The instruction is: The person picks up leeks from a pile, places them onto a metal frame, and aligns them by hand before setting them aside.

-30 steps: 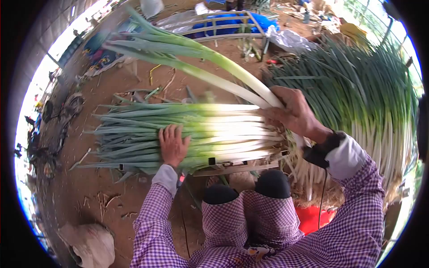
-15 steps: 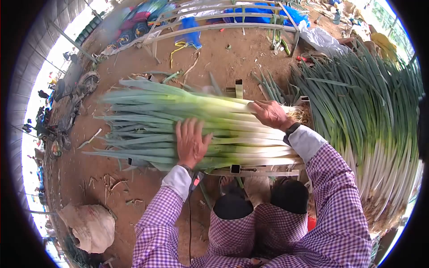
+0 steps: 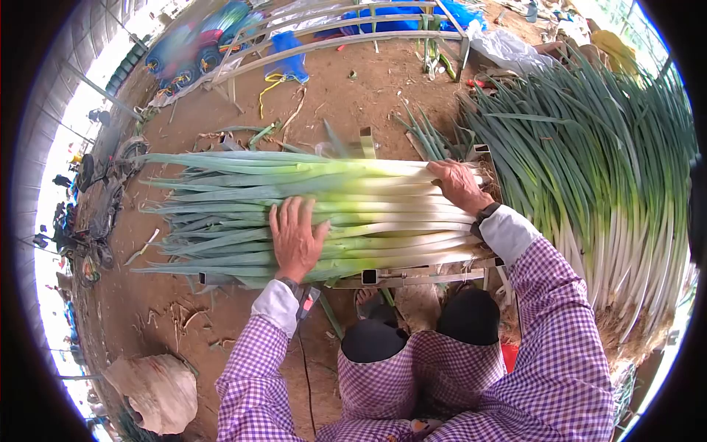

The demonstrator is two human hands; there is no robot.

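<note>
Long green onions [image 3: 398,217] lie side by side in a layer across a low frame in front of me, white stems to the right and green leaves to the left. My left hand [image 3: 296,239] rests flat on the leaves near the middle, fingers spread. Over the white stems near the root end, my right hand [image 3: 460,186] has its fingers closed on a green onion at the far edge of the layer. Its fingertips are partly hidden. The roots lie against an upright stop [image 3: 493,173] at the right.
A large pile of green onions [image 3: 589,177] stands at the right. Beyond the frame are a wooden rack [image 3: 346,40] and a blue bag [image 3: 287,55]. At the lower left is a pale sack [image 3: 156,394]. A cable [image 3: 304,368] hangs beside my left knee.
The green onion at the far edge, lifted and blurred before, now lies straighter along the layer. My right hand has slid toward the root end. The whole view has shifted slightly.
</note>
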